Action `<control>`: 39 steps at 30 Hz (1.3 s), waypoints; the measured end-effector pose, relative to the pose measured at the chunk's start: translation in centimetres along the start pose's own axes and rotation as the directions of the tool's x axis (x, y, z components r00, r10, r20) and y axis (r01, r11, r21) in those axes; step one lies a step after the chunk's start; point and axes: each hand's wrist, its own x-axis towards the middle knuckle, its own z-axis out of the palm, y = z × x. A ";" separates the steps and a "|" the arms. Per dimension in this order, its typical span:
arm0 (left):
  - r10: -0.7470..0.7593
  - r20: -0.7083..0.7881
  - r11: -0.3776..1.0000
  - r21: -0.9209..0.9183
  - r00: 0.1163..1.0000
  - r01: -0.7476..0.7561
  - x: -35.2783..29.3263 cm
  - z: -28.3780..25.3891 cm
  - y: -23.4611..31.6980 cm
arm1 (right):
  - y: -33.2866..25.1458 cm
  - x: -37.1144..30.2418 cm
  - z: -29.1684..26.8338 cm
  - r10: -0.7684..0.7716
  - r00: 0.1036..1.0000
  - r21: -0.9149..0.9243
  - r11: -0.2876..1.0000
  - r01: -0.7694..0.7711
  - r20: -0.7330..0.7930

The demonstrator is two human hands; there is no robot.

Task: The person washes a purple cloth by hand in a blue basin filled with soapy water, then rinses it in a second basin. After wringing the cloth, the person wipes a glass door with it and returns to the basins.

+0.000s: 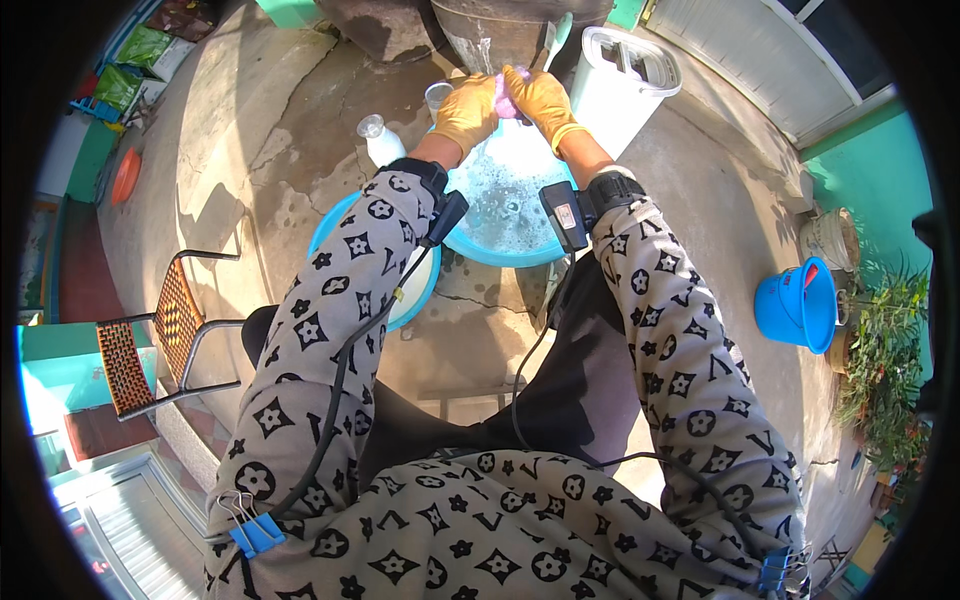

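Note:
My left hand [466, 117] and my right hand [543, 106] both wear yellow-orange rubber gloves and meet above the far side of a blue basin [505, 259]. Pinched between them is a small bunched pink cloth [510, 96], mostly covered by the gloved fingers. White suds and bubbly water fill the basin. A second blue basin [432, 277] with pale contents sits to its left, partly hidden under my left forearm. Beside my left hand stand a clear cup [436, 94] and a bottle of white liquid [381, 142].
A tall white bin [619, 92] stands right of the basin, near a pale green-handled brush [557, 40]. Large brown jars [520, 32] are at the back. A woven chair [180, 325] is at left; a blue bucket [793, 306] and plants [880, 370] are at right. Cables run along both arms.

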 end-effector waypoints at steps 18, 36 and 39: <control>-0.567 0.267 0.704 -0.333 0.779 0.627 -13.9 -14.0 -6.7 | -13.8 -11.8 4.5 -0.728 0.601 0.006 0.638 0.770 0.331; -0.483 0.228 0.872 0.210 0.846 0.442 -22.7 -12.1 -9.4 | -13.8 -15.4 15.2 -0.541 0.634 -0.302 0.579 0.758 0.553; -0.464 0.187 0.880 0.208 0.866 0.426 -22.4 -12.0 -8.9 | -14.4 -15.8 14.8 -0.351 0.718 -0.421 0.625 0.658 0.601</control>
